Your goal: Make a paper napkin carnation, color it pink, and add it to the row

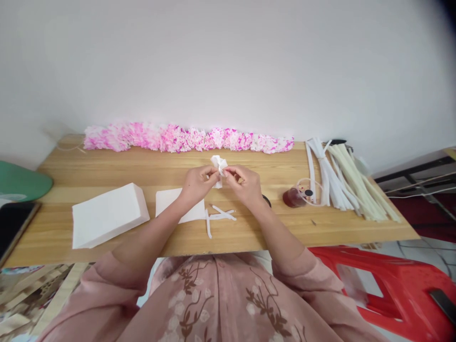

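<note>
Over the middle of the wooden table, my left hand (200,182) and my right hand (244,183) pinch a gathered piece of white tissue paper (218,162) between thumbs and fingertips. Its crumpled top fans out above the fingers and a bit hangs below. Beneath my left forearm lies a flat white sheet (169,202), partly covered. Several short white strips (221,216) lie crossed just below my hands. Farther left sits a thick stack of white tissue paper (107,216).
Along the wall runs a row of pink and white ruffled paper flowers (178,138). To the right are a jar of dark red liquid (294,198) and bundles of white strips (331,180) and cream strips (359,180). A phone (16,228), green container (24,181) and red stool (392,280) are at the sides.
</note>
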Motion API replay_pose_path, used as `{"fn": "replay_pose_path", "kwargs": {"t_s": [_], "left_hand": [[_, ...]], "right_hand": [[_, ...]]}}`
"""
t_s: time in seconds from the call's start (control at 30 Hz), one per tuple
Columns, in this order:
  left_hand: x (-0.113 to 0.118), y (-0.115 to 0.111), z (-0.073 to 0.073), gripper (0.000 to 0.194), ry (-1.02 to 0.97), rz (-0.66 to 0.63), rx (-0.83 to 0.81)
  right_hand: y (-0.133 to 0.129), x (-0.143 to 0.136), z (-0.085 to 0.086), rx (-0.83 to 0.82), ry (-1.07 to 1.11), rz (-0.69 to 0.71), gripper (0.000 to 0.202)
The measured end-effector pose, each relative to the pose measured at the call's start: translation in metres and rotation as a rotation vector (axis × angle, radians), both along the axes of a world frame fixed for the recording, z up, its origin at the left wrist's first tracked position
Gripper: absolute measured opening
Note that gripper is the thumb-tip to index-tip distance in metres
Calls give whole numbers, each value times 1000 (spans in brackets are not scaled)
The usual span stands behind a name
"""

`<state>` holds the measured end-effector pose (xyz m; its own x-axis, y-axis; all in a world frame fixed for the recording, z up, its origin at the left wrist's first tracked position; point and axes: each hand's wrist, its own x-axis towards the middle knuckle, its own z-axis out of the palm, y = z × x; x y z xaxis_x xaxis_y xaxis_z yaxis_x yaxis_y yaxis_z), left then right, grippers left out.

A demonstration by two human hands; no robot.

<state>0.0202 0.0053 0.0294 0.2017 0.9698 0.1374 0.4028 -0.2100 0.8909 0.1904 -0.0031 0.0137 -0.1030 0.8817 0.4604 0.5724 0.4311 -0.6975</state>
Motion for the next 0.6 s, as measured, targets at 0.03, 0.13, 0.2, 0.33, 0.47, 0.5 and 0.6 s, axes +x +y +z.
{"fn": "replay_pose_path", "kwargs": {"t_s": [0.03, 0.13, 0.2, 0.33, 0.47, 0.5, 0.6], "left_hand": [[0, 0, -1, 21, 4, -3, 6], [1, 0, -1, 21, 18, -16, 30], [1, 0, -1, 21, 30, -20, 34], [0, -1, -1, 20, 42, 8, 12], [0, 0, -1, 20, 40, 5, 8], [0, 0, -1, 21, 40, 1, 15], [0, 0, -2, 22, 58, -13, 39]], "right_hand": [[0, 0, 0, 15, -20, 7, 17], [1, 0, -2, 58, -71, 15, 15], [3, 0, -4, 67, -84, 4, 16], [4, 0, -5, -23, 28, -11, 15], [2, -1, -3, -101, 116, 15, 16], [2, -1, -3, -91, 103, 24, 16], [2, -1, -4, -22, 19, 21, 15]]}}
